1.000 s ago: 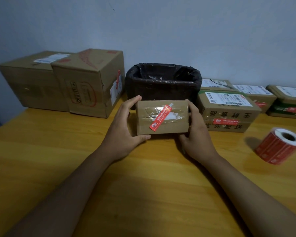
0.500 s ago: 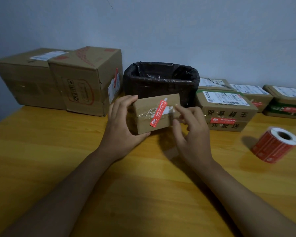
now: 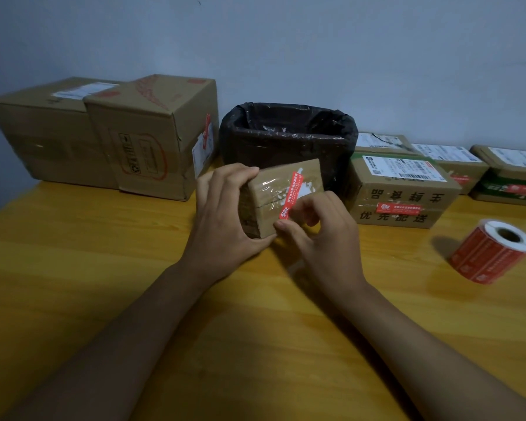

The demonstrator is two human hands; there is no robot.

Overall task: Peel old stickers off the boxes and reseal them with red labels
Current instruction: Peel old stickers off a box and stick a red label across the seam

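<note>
I see both forearms coming in from the bottom edge over the wooden table [image 3: 73, 268]. Left hand [image 3: 222, 220] grips the small cardboard box [image 3: 286, 189] from its left end, fingers curled over the top edge, thumb under the bottom corner. The box is tilted, held just above the table, in front of the bin. Right hand [image 3: 319, 232] is at the box's lower right, thumb and fingertips pinching at the bottom end of the red sticker [image 3: 290, 197]. I can't tell if that end is lifted off the surface yet. The sticker runs diagonally across the taped face, over a patch of torn white label residue [image 3: 304, 189].

Right of the hands, well apart, a roll of red labels [image 3: 492, 253] lies on its side on the table.

Behind the held box: a bin lined with a black bag [image 3: 289, 138]. Left of it, two large cardboard boxes [image 3: 104, 138] touching each other; the nearer one has a red strip on its side. Right of the bin, a printed box with a shipping label and red seal [image 3: 401, 189], then a row of flatter parcels [image 3: 480, 168] along the wall [image 3: 286, 50].
</note>
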